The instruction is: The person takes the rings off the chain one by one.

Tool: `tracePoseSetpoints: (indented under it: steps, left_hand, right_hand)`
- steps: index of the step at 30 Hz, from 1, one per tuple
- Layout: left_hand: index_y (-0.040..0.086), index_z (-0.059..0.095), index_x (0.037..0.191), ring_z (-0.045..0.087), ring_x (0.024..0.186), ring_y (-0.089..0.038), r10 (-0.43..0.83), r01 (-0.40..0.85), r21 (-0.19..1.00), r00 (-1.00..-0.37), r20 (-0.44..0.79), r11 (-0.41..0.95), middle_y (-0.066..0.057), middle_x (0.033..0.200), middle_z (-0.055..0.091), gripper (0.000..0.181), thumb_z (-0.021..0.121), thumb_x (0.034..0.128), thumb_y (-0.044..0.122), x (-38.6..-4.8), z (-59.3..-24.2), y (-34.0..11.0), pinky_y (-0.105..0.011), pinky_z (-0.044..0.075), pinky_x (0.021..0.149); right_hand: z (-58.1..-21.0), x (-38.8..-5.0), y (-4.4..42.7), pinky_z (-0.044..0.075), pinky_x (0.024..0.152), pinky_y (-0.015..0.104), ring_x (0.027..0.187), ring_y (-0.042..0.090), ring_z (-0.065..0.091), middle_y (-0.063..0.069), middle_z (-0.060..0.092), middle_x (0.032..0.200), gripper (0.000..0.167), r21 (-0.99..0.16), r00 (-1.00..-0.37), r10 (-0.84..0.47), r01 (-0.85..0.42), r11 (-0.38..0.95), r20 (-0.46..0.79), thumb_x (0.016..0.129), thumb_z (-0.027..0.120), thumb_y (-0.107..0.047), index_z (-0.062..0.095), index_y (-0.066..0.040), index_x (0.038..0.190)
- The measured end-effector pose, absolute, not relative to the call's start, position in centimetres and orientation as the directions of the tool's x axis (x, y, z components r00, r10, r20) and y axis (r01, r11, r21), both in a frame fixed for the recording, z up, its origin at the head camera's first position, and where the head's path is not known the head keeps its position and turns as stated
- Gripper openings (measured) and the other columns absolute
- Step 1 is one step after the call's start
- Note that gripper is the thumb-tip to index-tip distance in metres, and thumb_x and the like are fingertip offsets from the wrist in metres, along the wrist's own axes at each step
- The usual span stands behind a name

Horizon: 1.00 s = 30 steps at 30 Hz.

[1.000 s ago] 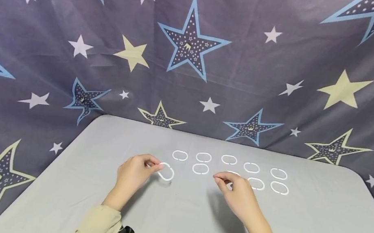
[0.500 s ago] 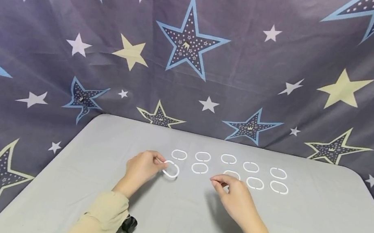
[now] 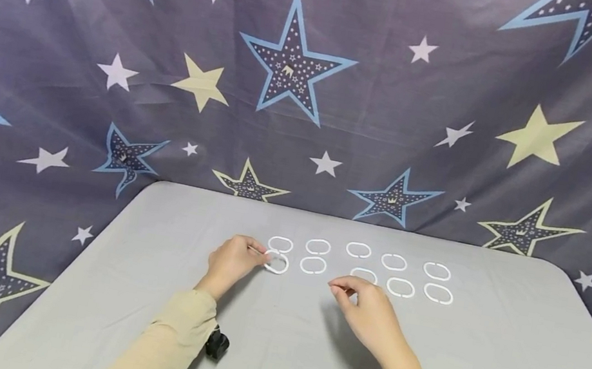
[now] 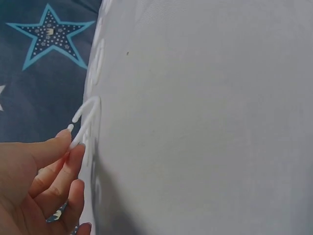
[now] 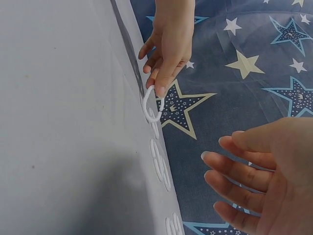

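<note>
My left hand (image 3: pixel 232 265) pinches a white, oval plastic link (image 3: pixel 287 266) between thumb and fingertips. A small gap in the link shows beside the thumb in the left wrist view, where the link (image 4: pixel 89 119) is tilted up. It is held just in front of the leftmost link (image 3: pixel 282 238) of the back row. To the right, my right hand (image 3: pixel 369 311) hovers over the table with fingers loosely bent and nothing between them. Its nearest link (image 3: pixel 364 270) lies just behind the fingertips, partly covered by the hand.
Several similar white links lie in two rows on the grey tabletop (image 3: pixel 268 350), such as one (image 3: pixel 437 301) at the right of the front row. A dark star-patterned curtain (image 3: pixel 307 115) hangs behind the table's far edge. Both wrists carry small black cameras.
My left hand has moved forward and right, bringing the held link towards the leftmost end of the rows. My right hand has shifted slightly left in view, as has the whole scene.
</note>
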<state>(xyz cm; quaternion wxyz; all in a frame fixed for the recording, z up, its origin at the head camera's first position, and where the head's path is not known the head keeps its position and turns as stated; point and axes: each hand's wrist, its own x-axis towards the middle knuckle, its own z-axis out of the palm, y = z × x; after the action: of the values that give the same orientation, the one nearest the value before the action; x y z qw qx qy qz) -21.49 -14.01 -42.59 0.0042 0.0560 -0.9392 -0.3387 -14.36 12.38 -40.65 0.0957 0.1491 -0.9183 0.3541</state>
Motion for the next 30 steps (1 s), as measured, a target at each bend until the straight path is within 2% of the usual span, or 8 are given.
tracePoseSetpoints:
  steps: [11,20,30]
  left_hand:
    - [0.024,0.077,0.088,0.066,0.094,-0.020,-0.128,-0.130,0.629,-0.991,-0.049,0.766,0.011,0.087,0.074,0.018,0.081,0.0794,0.039,-21.8,-43.5,-13.9,-0.050,0.041,0.088]
    - [0.023,0.076,0.088,0.066,0.091,-0.020,-0.101,-0.101,0.595,-0.994,-0.033,0.798,0.011,0.086,0.073,0.018,0.081,0.0796,0.039,-21.6,-43.4,-13.6,-0.048,0.044,0.085]
    - [0.020,0.076,0.096,0.068,0.085,-0.018,-0.057,0.013,0.576,-0.993,0.103,0.818,0.010,0.088,0.073,0.017,0.079,0.0834,0.031,-19.1,-43.0,-13.4,-0.043,0.048,0.073]
  right_hand:
    - [-40.4,-14.3,12.6,0.050,0.077,0.038,0.084,0.014,0.063,-0.006,0.072,0.096,0.012,-0.625,-0.948,-0.190,-0.310,0.716,0.254,0.095,0.067,-0.017,0.076,-0.015,0.103]
    - [-39.9,-14.5,13.6,0.050,0.083,0.043,0.091,0.020,0.066,-0.002,0.073,0.103,0.015,-0.639,-0.949,-0.186,-0.311,0.704,0.256,0.097,0.065,-0.017,0.076,-0.011,0.105]
    - [-39.4,-14.5,14.6,0.051,0.087,0.045,0.095,0.020,0.068,-0.002,0.074,0.102,0.015,-0.677,-0.949,-0.181,-0.312,0.666,0.260,0.097,0.065,-0.018,0.075,-0.012,0.106]
